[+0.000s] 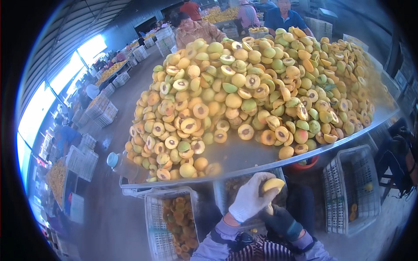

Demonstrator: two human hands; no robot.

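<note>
My left hand [254,196], in a white glove, is closed around a yellow peach half [274,184] just in front of the table's near edge. Close beside it on the right is my right hand [283,222], in a dark glove with its fingers curled. A small pale piece [269,209] shows between the two hands; whether it is fruit or a tool I cannot make out. Beyond my hands, a big heap of halved peaches [233,101], yellow and green, many with the stone showing, covers most of the metal table [239,154].
Below the table's edge stand a crate of orange-brown fruit pieces [148,217] at left and a white crate [342,195] with a few pieces at right. A red bowl [307,164] sits under the edge. A capped bottle [114,160] stands at the left corner. Two people [198,32] face me across the heap.
</note>
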